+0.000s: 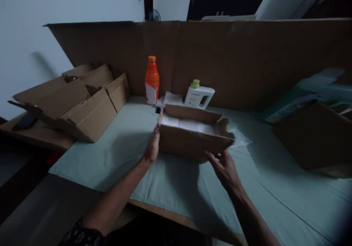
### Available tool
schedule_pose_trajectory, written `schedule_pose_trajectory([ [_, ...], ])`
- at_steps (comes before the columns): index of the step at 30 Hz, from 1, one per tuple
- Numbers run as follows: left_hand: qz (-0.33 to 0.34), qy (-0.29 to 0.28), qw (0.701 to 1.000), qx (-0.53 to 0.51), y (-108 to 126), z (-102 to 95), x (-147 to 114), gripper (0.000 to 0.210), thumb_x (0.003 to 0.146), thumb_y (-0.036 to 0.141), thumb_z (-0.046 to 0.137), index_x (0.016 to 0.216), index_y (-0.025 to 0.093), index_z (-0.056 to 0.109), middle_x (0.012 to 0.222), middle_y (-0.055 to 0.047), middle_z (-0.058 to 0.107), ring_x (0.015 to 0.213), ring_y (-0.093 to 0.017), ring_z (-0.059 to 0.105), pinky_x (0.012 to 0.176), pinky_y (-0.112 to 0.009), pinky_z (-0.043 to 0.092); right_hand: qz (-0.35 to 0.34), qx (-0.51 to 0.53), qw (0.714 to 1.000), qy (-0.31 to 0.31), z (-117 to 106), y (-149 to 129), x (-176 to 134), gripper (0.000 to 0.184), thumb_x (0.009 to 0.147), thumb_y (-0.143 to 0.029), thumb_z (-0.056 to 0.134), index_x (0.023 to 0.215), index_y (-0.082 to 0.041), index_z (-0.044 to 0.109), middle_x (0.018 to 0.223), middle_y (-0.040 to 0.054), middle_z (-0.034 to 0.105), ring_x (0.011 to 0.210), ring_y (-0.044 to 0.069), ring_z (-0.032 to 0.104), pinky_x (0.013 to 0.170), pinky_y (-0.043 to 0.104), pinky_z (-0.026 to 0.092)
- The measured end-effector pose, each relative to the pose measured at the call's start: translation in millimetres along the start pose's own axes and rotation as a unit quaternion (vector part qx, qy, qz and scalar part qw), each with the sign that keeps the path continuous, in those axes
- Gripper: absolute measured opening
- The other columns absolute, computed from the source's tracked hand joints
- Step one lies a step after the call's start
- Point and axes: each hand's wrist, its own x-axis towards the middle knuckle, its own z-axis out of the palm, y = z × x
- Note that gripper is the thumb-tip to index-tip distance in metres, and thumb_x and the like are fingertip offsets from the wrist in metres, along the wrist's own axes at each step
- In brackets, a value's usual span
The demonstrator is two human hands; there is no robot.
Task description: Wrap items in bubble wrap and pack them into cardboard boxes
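Over on the left are cardboard bins (95, 114); next, the left hand (152, 147) cups the left end of an open cardboard box (189, 142) at centre, fingers hidden, so can't tell how tight. Bubble wrap (189, 124) sits inside. The right hand (227, 167) pinches its near-right bottom corner. Probably light, stiff walls, ragged right edge; I'd hold the base.

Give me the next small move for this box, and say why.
I'd probably settle the cardboard box level on the cloth: the left hand is at its left end and the right hand near its lower right corner, so both can steady it, and its open top leaves the bubble wrap inside uncovered.
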Motion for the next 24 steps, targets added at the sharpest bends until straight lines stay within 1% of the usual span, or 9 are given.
schedule_pose_trajectory([
  [3,0.017,-0.029,0.999,-0.031,5,2.8,-23,0.077,0.095,0.072,0.026,0.154,0.025,0.04,0.16,-0.001,0.044,0.155,-0.022,0.024,0.129,-0.036,0.018,-0.013,-0.019,0.999,0.025,-19,5,-3,0.048,0.079,-0.056,0.071,0.112,-0.022,0.064,0.114,0.0146,0.072,0.097,0.031,0.071,0.078,0.045,0.06],
  [6,0.024,0.025,0.999,-0.013,-3,-21.3,-46,0.077,0.095,0.07,0.029,0.156,0.024,0.035,0.16,-0.004,0.043,0.156,-0.025,0.022,0.129,-0.038,0.019,-0.049,-0.028,0.998,-0.033,0,-6,7,0.05,0.079,-0.058,0.071,0.111,-0.02,0.064,0.112,0.0146,0.073,0.1,0.032,0.07,0.084,0.048,0.058],
  [8,0.028,0.09,0.995,0.022,-5,-47.3,-53,0.073,0.097,0.066,0.029,0.156,0.024,0.033,0.158,-0.006,0.046,0.154,-0.025,0.028,0.127,-0.038,0.026,-0.08,-0.007,0.991,-0.108,34,-23,28,0.053,0.079,-0.059,0.07,0.114,-0.019,0.063,0.112,0.0144,0.073,0.102,0.032,0.07,0.086,0.047,0.058],
  [11,0.038,0.165,0.982,0.087,-3,-85.5,-53,0.069,0.098,0.058,0.032,0.158,0.025,0.024,0.16,-0.006,0.042,0.151,-0.026,0.034,0.123,-0.038,0.033,-0.114,0.04,0.968,-0.219,103,-53,76,0.06,0.077,-0.052,0.071,0.125,-0.018,0.057,0.12,0.0135,0.07,0.106,0.029,0.068,0.086,0.042,0.058],
  [13,0.04,0.195,0.974,0.111,-6,-101.7,-51,0.071,0.097,0.053,0.038,0.159,0.026,0.018,0.165,-0.005,0.033,0.152,-0.026,0.033,0.123,-0.037,0.033,-0.114,0.033,0.962,-0.247,149,-69,106,0.061,0.077,-0.045,0.071,0.129,-0.017,0.055,0.123,0.013,0.069,0.11,0.027,0.066,0.088,0.039,0.056],
  [15,0.02,0.204,0.973,0.103,-18,-107.8,-49,0.077,0.093,0.049,0.047,0.159,0.029,0.015,0.168,-0.004,0.025,0.153,-0.026,0.029,0.122,-0.038,0.034,-0.105,0.021,0.966,-0.233,190,-78,125,0.058,0.083,-0.04,0.063,0.133,-0.014,0.053,0.128,0.0153,0.066,0.114,0.027,0.064,0.093,0.04,0.054],
  [18,-0.017,0.187,0.979,0.075,-45,-103.9,-40,0.088,0.086,0.044,0.059,0.159,0.029,0.012,0.171,-0.008,0.014,0.155,-0.029,0.022,0.119,-0.042,0.039,-0.087,0.012,0.975,-0.203,239,-74,125,0.052,0.093,-0.037,0.047,0.137,-0.01,0.05,0.134,0.0206,0.062,0.121,0.029,0.06,0.103,0.046,0.048],
  [21,-0.027,0.183,0.981,0.063,-61,-100.1,-17,0.096,0.082,0.04,0.061,0.16,0.026,0.007,0.171,-0.012,0.005,0.157,-0.031,0.017,0.118,-0.044,0.039,-0.09,0.016,0.974,-0.205,272,-63,113,0.049,0.095,-0.034,0.042,0.138,-0.013,0.052,0.14,0.0182,0.06,0.131,0.029,0.054,0.111,0.045,0.041],
  [24,-0.046,0.202,0.976,0.075,-59,-105.1,16,0.096,0.083,0.042,0.061,0.16,0.028,0.005,0.172,-0.01,0.005,0.157,-0.03,0.017,0.119,-0.043,0.039,-0.106,0.035,0.969,-0.222,293,-57,113,0.055,0.09,-0.033,0.05,0.142,-0.017,0.051,0.147,0.0124,0.056,0.135,0.026,0.052,0.114,0.04,0.04],
])
